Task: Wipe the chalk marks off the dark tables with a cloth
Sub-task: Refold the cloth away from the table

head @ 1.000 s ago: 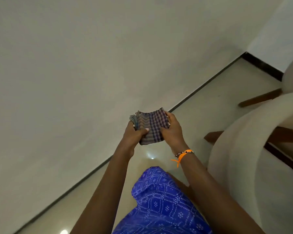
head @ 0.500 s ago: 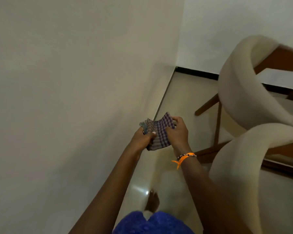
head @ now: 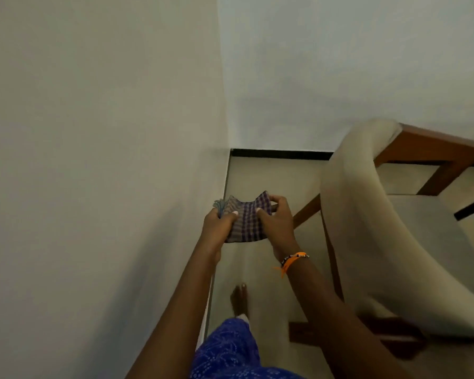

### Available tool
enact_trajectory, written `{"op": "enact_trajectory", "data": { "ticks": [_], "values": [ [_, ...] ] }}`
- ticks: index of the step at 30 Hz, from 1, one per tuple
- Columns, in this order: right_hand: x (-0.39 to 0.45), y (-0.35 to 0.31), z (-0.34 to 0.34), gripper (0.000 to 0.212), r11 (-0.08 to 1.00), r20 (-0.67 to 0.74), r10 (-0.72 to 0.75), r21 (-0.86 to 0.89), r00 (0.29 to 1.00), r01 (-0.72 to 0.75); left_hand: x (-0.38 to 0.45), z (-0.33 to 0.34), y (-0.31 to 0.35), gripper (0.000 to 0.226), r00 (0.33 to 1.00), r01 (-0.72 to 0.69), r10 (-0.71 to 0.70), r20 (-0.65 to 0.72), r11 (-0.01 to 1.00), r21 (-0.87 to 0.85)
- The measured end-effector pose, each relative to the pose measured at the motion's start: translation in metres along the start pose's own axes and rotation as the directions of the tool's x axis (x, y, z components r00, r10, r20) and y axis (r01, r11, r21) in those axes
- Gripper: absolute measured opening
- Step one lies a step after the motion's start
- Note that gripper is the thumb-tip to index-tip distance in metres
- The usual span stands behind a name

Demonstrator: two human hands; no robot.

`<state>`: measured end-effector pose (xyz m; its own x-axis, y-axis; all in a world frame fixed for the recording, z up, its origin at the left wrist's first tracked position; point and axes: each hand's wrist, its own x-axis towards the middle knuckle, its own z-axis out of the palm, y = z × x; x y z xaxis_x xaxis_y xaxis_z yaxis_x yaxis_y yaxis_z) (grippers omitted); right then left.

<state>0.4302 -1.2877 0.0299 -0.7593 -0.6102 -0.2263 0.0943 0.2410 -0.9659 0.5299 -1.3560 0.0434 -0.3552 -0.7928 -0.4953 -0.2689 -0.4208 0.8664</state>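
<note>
A folded checked cloth [head: 245, 224], purple and grey, is held in front of me above the floor. My left hand [head: 219, 224] pinches its left edge with the thumb on top. My right hand [head: 278, 222] grips its right edge, fingers curled over the top corner; an orange band circles that wrist. No dark table and no chalk marks are in view.
A pale wall [head: 93, 173] runs close along my left and meets a second wall in the corner ahead. A cream upholstered chair [head: 367, 228] with brown wooden legs stands close on my right. A narrow strip of shiny floor [head: 257, 173] lies between. My bare foot [head: 240, 299] is below.
The view has swung right, bringing the room corner and the chair into sight. Both hands have kept hold of the cloth, still close together.
</note>
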Motion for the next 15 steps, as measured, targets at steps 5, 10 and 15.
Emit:
{"op": "enact_trajectory", "data": {
  "ticks": [5, 10, 15],
  "values": [
    [0.116, -0.05, 0.014, 0.032, 0.999, -0.088, -0.039, 0.012, 0.995, 0.04, 0.12, 0.036, 0.09, 0.035, 0.997, -0.053, 0.05, 0.062, 0.997, 0.049],
    [0.228, -0.075, -0.001, 0.03, 0.994, -0.248, 0.016, 0.11, 0.969, 0.011, 0.209, 0.095, 0.143, 0.037, 0.961, -0.048, -0.005, 0.275, 0.981, 0.186],
    [0.354, -0.09, -0.023, 0.026, 0.958, -0.309, 0.143, 0.282, 0.94, -0.053, 0.31, 0.168, 0.193, 0.04, 0.908, -0.068, -0.064, 0.415, 0.953, 0.295]
  ]
}}
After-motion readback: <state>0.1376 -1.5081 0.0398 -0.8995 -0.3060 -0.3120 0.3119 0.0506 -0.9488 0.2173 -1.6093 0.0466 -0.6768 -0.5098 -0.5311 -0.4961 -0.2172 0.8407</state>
